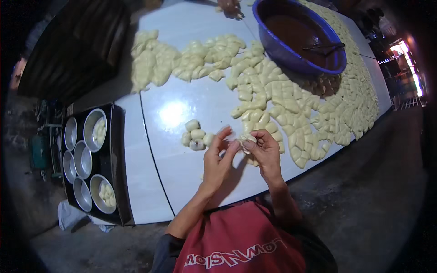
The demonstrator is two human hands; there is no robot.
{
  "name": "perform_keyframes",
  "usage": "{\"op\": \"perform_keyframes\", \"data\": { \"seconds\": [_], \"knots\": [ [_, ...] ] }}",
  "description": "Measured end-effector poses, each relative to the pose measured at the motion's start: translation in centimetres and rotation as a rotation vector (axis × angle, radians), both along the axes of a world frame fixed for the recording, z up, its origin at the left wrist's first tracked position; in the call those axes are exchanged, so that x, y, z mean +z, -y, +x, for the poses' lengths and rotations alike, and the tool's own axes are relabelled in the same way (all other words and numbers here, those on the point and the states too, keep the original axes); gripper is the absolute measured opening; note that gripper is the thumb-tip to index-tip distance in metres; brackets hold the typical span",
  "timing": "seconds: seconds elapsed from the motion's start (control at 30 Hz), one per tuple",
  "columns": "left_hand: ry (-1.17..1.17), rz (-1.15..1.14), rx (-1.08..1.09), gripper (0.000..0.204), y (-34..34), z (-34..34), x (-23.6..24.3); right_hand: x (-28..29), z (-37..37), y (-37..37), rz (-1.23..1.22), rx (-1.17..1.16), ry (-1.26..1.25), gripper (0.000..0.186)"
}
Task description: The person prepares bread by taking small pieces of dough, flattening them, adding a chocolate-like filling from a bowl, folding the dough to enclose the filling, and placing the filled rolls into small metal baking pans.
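Observation:
Close to the table's near edge, my two hands meet at a small piece of pale dough (246,139). My right hand (266,154) pinches it between thumb and fingers. The thumb of my left hand (219,159) presses against its left side, and a thin whitish flap stretches toward the left fingers. Just left of my left hand sits a small cluster of rounded dough balls (197,133), one with a darker spot. Beyond and to the right of my hands spreads a large sheet of cut dough pieces (291,98), lying close together.
A blue basin (268,38) of brown filling, with a dark utensil in it, stands on the dough at the far right. At left, a black tray (119,164) carries several round metal tins (83,159), two with dough balls. Another person's hand (231,8) shows at the far edge.

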State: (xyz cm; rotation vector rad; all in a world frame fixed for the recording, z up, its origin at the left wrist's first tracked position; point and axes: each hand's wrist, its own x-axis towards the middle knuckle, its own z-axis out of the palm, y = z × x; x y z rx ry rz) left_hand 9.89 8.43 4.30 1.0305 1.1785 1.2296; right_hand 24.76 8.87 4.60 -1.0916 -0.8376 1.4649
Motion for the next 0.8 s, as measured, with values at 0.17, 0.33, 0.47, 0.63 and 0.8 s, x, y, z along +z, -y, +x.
{"op": "perform_keyframes", "data": {
  "seconds": [0.17,0.33,0.47,0.63,0.8],
  "knots": [
    [0.126,0.423,-0.007,0.072,-4.5,5.2,1.6,3.0,1.0,-2.3,0.038,-0.053,-0.325,0.016],
    [0.326,0.483,-0.051,0.096,-7.1,10.9,0.7,6.4,3.1,-5.2,-0.009,-0.217,-0.395,0.016],
    [0.774,-0.004,-0.208,0.095,-8.7,11.9,1.4,7.9,7.1,-9.9,0.010,-0.201,-0.189,0.014],
    [0.501,-0.222,-0.348,0.060,-10.6,9.1,1.9,10.0,16.8,-21.4,0.366,-0.303,0.414,0.021],
    [0.278,-0.162,-0.302,0.040,-11.6,6.7,0.1,6.0,21.2,-30.7,0.224,0.260,1.354,0.025]
  ]
}}
